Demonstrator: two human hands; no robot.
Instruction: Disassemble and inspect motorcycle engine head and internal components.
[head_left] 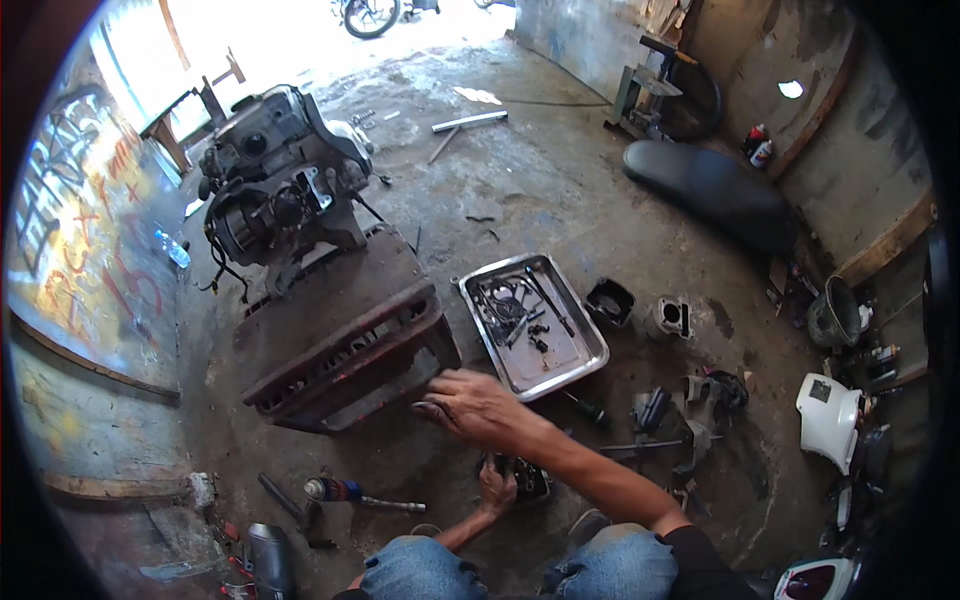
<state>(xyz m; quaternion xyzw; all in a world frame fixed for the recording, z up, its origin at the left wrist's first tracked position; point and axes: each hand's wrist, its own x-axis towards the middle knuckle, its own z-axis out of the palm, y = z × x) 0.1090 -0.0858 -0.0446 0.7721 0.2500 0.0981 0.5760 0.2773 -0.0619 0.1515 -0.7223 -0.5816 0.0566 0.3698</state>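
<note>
My right hand point(478, 408) reaches across from the lower right, held up near the front end of a dark red plastic crate. Its fingers are curled, with something small and dark at their tips that I cannot make out. Lower down, between my knees, my left hand point(496, 490) grips the left side of a dark metal engine part point(535, 482). The right forearm passes above that part. Just beyond my right hand lies a metal tray point(545, 362) holding hoses, bolts and other small parts.
An engine point(285, 185) rests on the crate point(345, 290). A spray can point(332, 489), a socket wrench point(395, 504) and a silver canister point(268, 560) lie at lower left. Right of the tray are a cylinder block point(672, 317), a screwdriver point(588, 408) and a motorcycle seat point(710, 190).
</note>
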